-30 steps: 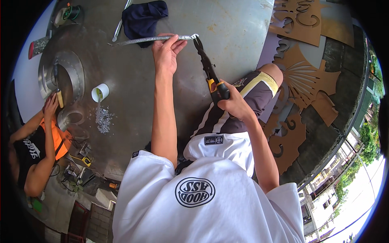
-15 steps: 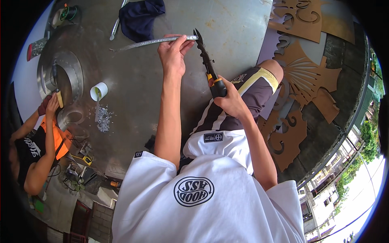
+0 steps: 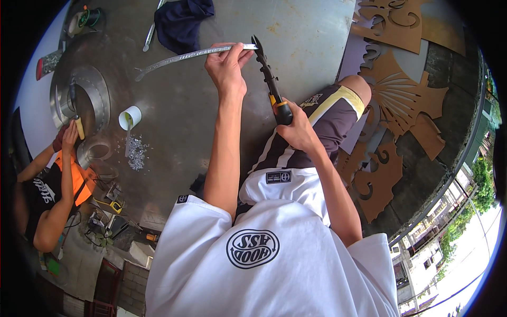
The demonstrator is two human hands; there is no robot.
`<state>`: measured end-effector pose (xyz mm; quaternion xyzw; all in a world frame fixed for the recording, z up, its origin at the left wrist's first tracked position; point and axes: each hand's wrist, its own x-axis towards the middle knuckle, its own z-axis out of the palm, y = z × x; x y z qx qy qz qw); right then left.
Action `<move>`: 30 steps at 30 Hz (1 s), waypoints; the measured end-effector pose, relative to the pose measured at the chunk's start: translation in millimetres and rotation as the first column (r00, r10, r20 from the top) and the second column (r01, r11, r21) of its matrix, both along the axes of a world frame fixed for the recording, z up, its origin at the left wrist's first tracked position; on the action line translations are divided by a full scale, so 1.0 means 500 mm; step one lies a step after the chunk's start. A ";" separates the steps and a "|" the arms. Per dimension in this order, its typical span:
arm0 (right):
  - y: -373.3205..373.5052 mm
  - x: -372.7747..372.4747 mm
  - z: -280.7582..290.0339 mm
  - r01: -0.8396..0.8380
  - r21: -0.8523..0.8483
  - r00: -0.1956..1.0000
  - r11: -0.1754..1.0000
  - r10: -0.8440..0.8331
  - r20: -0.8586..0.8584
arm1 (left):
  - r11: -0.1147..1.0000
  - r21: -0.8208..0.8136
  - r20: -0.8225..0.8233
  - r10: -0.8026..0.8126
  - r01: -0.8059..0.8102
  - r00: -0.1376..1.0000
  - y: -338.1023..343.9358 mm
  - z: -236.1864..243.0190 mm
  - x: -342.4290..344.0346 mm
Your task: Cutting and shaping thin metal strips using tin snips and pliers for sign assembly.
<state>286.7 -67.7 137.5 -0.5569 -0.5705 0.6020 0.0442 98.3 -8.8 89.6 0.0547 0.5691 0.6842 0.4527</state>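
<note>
My left hand (image 3: 228,73) pinches a long, thin silver metal strip (image 3: 189,56) near its right end. The strip's left part curves down toward the upper left. That right end lies between the dark jaws of long snips (image 3: 268,71), whose black and yellow grip is in my right hand (image 3: 300,129); the point of contact is small to see. The snips tilt, jaws upward. A dark navy cloth (image 3: 179,24) and another silver strip (image 3: 152,29) lie above my left hand. Left of my forearm are a white cylindrical cup (image 3: 130,117) and scattered small metal bits (image 3: 136,156).
I sit on a large grey metal sheet (image 3: 296,31). At left a co-worker (image 3: 53,201) grips a wooden-handled tool (image 3: 79,127) by curved metal pieces (image 3: 97,100), near assorted tools (image 3: 111,203). Brown cut-out panels (image 3: 401,100) lie along my right, beside a railing (image 3: 465,145).
My left hand and the strip have shifted right and slightly up, and the strip's left end now hangs lower. The snips' jaws have risen, with the strip end between them.
</note>
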 end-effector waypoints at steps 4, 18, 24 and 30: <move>0.006 0.004 0.003 0.035 -0.147 0.984 0.989 -0.060 -0.165 | 0.999 -0.032 -0.007 0.043 -0.043 0.999 -0.005 -0.004 0.011; -0.005 0.014 -0.014 0.060 -0.290 0.936 0.955 -0.155 -0.317 | 0.994 -0.106 -0.121 0.027 -0.040 0.992 -0.029 -0.009 0.019; -0.026 -0.004 -0.024 0.059 -0.181 0.969 0.982 -0.100 -0.227 | 0.991 -0.104 -0.211 0.063 -0.087 0.976 -0.030 -0.009 0.022; -0.032 -0.004 -0.027 0.151 -0.131 0.973 0.980 -0.171 -0.157 | 0.997 -0.058 -0.148 0.048 -0.057 0.988 -0.015 -0.008 0.029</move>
